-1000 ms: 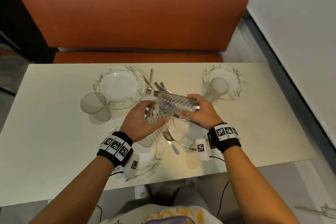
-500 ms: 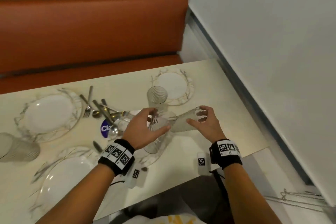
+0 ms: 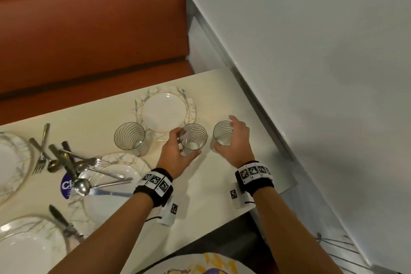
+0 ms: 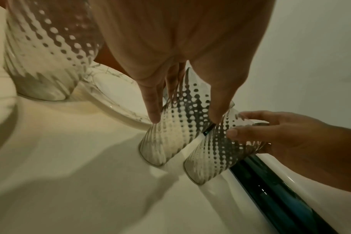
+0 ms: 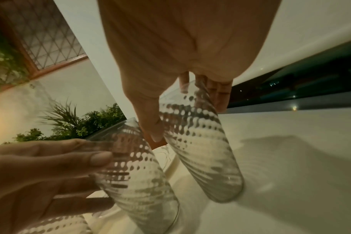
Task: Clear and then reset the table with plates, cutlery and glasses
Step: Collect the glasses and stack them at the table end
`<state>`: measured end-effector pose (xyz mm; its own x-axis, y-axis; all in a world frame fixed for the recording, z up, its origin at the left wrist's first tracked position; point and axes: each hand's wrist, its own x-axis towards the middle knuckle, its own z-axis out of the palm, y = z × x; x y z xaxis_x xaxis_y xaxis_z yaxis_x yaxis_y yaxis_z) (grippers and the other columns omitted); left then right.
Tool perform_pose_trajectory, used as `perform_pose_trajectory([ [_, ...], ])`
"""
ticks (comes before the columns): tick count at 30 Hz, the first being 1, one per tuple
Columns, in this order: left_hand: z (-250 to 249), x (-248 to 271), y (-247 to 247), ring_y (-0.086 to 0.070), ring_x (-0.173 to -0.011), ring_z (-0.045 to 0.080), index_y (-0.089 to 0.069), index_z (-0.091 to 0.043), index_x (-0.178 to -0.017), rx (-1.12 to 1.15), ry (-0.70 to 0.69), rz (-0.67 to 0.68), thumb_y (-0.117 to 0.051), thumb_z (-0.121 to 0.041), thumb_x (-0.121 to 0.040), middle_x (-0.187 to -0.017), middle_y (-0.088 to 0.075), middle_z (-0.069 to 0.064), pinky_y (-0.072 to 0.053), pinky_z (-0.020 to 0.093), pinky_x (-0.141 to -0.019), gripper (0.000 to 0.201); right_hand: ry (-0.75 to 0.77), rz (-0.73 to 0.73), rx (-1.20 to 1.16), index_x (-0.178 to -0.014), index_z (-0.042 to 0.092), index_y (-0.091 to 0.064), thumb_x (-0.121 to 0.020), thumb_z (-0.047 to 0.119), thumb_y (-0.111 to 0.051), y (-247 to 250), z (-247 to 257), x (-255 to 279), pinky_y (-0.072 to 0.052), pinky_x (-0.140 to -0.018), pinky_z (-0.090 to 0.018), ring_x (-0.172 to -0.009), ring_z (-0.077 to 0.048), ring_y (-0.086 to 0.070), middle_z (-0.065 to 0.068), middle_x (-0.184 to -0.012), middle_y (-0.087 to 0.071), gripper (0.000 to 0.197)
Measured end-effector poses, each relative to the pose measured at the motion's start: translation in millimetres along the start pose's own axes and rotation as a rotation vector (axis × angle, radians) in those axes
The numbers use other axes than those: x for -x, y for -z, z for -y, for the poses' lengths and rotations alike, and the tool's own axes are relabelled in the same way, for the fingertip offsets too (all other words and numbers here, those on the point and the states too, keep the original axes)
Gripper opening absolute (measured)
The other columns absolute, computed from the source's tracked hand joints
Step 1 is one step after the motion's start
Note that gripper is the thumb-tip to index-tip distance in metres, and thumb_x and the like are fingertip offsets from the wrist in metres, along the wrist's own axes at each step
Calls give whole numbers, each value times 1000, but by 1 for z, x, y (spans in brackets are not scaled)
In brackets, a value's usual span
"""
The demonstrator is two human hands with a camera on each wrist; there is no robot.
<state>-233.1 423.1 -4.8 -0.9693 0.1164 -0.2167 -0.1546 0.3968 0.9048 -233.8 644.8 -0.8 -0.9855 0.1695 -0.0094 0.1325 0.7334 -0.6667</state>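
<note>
Three clear ribbed glasses stand upright near the right end of the cream table (image 3: pixel 222 95). My left hand (image 3: pixel 185 144) grips the middle glass (image 3: pixel 193 138), thumb on the near side and fingers on the far side. My right hand (image 3: pixel 225 133) grips the right glass (image 3: pixel 221 140) the same way. The third glass (image 3: pixel 130 138) stands free to the left, next to a white plate (image 3: pixel 164 114). The left wrist view shows both held glasses side by side, the middle glass (image 4: pixel 170 139) and the right glass (image 4: pixel 214 152), bases on the table. The right wrist view shows the right glass (image 5: pixel 202 150).
A pile of forks, spoons and knives (image 3: pixel 73 167) lies over another plate (image 3: pixel 115 176) left of my left arm. More plates (image 3: pixel 13 162) sit at the far left and near left. An orange bench (image 3: pixel 89 40) runs behind the table; a white wall (image 3: pixel 311 73) flanks its right edge.
The two glasses were held together, tilted over the table's middle. They have been pulled apart, moved to the right end and now stand upright, one in each hand. My view has turned right.
</note>
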Motion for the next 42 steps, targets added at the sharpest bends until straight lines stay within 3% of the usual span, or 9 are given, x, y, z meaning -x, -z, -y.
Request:
perform_pose_trajectory([
  [3, -3, -9, -14, -59, -121, 10, -39, -20, -142, 41, 15, -16, -92, -29, -75, -137, -56, -6, -54, 31, -101, 86, -97, -57, -227, -152, 22, -28, -65, 36, -92, 1, -9, 1, -45, -104, -29, -127, -14, -47, -1, -141, -45, 109],
  [9, -10, -29, -41, -59, -122, 12, -41, -18, -142, 53, 22, -48, -94, -34, -72, -136, -56, -7, -54, 33, -102, 89, -253, -173, -426, -136, 25, -47, -62, 45, -93, -10, -28, -6, -56, -97, -37, -115, -10, -61, 9, -126, -62, 90],
  [17, -24, -88, -70, -63, -112, 17, -49, -19, -133, -8, 44, -112, -93, -36, -72, -126, -63, -1, -57, 37, -95, 78, -238, -131, -500, -132, 23, -58, -68, 30, -93, 7, -38, -74, -52, -77, -6, -111, -11, -66, 7, -121, -68, 74],
  [22, -29, -130, -81, -62, -111, 23, -52, -15, -135, -127, 42, -156, -92, -45, -70, -128, -62, 6, -56, 41, -95, 82, -229, -140, -433, -127, 17, -62, -65, 29, -95, 11, -43, -121, -45, -63, 2, -103, -13, -69, 0, -116, -70, 71],
  [26, -33, -159, -84, -64, -109, 27, -52, -15, -135, -179, 71, -139, -92, -49, -68, -125, -64, 8, -56, 46, -94, 85, -252, -126, -384, -125, 17, -62, -66, 29, -94, 11, -43, -150, -45, -64, 3, -100, -8, -68, 4, -113, -70, 68],
  [31, -38, -184, -84, -64, -114, 30, -51, -14, -139, -192, 95, -139, -92, -46, -69, -131, -63, 9, -55, 48, -99, 88, -284, -119, -369, -122, 20, -63, -66, 32, -94, 8, -43, -169, -44, -67, -1, -89, 13, -59, 9, -107, -70, 66],
  [36, -40, -193, -85, -63, -116, 31, -49, -11, -141, -196, 102, -141, -92, -42, -70, -135, -60, 11, -54, 49, -99, 89, -309, -102, -366, -120, 20, -63, -66, 28, -94, 4, -46, -175, -41, -61, 4, -88, 16, -57, 8, -107, -71, 62],
  [40, -42, -192, -86, -59, -120, 32, -43, -11, -143, -222, 120, -132, -92, -40, -72, -139, -55, 13, -52, 50, -102, 91, -322, -84, -316, -127, 20, -59, -69, 28, -92, 4, -44, -177, -39, -62, 3, -88, 1, -63, 7, -112, -70, 68],
  [42, -43, -190, -86, -57, -125, 33, -39, -9, -146, -196, 141, -118, -93, -36, -70, -142, -52, 14, -50, 49, -106, 97, -353, -60, -281, -132, 20, -54, -66, 30, -93, 2, -45, -177, -47, -78, -13, -103, -11, -63, 4, -121, -67, 78],
])
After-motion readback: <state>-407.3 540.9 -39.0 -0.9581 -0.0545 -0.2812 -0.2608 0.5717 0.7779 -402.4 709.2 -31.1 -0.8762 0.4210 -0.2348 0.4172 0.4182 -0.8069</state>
